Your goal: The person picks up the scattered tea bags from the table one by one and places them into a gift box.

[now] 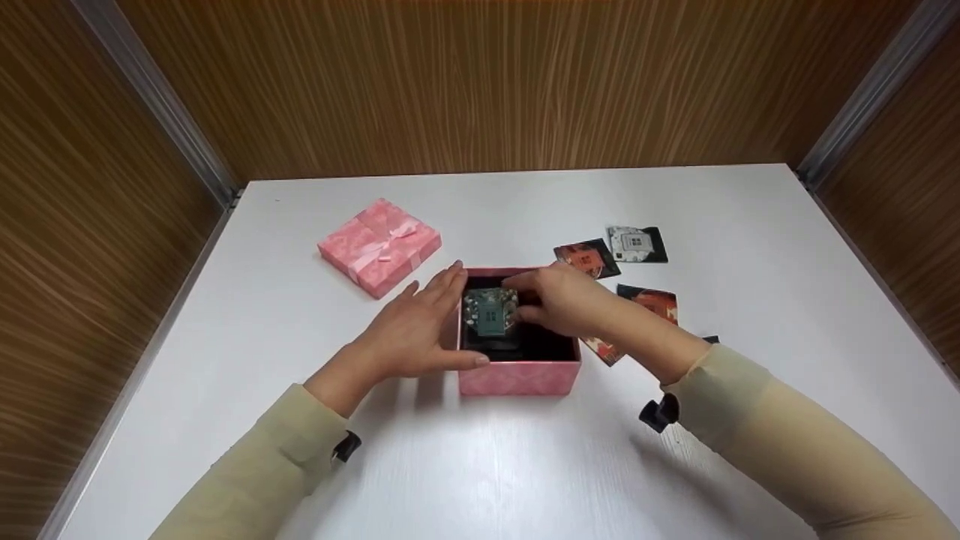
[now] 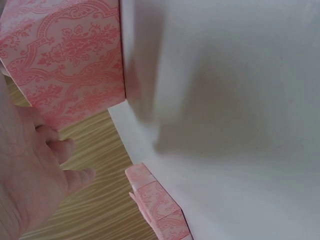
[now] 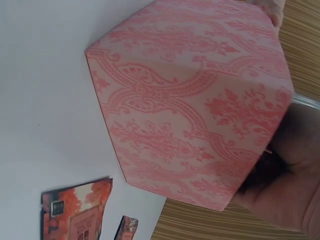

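A pink patterned box point(image 1: 517, 379) stands lidless on the white table, its inside dark. My left hand point(image 1: 412, 330) rests against the box's left side, thumb along the near rim and forefinger at the far left corner; its other fingers spread loosely. Inside the box's left part is a flat green sachet point(image 1: 491, 315) with a printed label. My right hand point(image 1: 562, 300) reaches in over the right wall and pinches the sachet's right edge between thumb and fingers. In the right wrist view the box wall point(image 3: 165, 120) hides the sachet and the fingertips.
The pink lid point(image 1: 381, 247) with its ribbon bow lies at the back left. Right of the box are a white-and-black sachet point(image 1: 636, 244), an orange sachet point(image 1: 587, 259), a red sachet point(image 1: 656, 301) and others partly under my right arm. Wood-grain panels point(image 1: 480, 90) enclose the table.
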A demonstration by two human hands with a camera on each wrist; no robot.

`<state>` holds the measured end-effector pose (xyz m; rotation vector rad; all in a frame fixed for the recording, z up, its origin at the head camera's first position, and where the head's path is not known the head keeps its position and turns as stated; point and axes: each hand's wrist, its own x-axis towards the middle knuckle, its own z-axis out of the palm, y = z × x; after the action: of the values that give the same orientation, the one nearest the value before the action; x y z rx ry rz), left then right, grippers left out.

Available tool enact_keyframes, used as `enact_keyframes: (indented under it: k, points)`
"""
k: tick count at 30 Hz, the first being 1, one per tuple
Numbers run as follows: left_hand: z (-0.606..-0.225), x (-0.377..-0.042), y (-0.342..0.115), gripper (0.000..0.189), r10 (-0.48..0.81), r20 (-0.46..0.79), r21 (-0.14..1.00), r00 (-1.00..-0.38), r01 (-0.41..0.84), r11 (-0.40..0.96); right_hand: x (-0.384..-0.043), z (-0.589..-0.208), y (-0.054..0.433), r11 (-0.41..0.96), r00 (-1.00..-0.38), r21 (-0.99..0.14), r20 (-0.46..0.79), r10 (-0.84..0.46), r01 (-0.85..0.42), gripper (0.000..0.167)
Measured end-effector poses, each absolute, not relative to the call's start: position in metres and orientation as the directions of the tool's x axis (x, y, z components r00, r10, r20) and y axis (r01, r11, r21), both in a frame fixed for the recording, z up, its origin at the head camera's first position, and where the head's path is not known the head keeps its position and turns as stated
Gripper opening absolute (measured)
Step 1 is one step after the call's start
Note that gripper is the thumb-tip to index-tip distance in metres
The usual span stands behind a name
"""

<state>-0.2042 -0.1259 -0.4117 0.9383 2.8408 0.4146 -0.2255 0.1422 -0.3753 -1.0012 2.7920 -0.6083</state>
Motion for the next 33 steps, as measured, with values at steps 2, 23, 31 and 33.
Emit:
enact_keyframes:
  k: [2, 23, 31, 33]
  points:
    - [-0.412, -0.204, -0.126, 0.131, 0.599, -0.027, 0.297, -0.8, 0.566, 0.769, -0.224, -0.371, 0.147, 0.684, -0.772, -0.431, 0.05, -0.633, -0.589, 0.045]
    - [-0.411, -0.202, -0.125, 0.133, 0.578, -0.029, 0.301, -0.815, 0.544, 0.783, -0.233, -0.354, 0.288, 0.707, -0.908, -0.588, 0.122, -0.401, -0.392, 0.047]
    - [-0.411, -0.202, -0.124, 0.133, 0.58, -0.035, 0.292, -0.814, 0.547, 0.785, -0.224, -0.381, 0.347, 0.747, -0.911, -0.605, -0.084, -0.405, -0.276, 0.052]
    - [-0.412, -0.202, -0.125, 0.132, 0.58, -0.037, 0.293, -0.814, 0.546, 0.785, -0.219, -0.387, 0.357, 0.755, -0.91, -0.607, -0.124, -0.396, -0.246, 0.051]
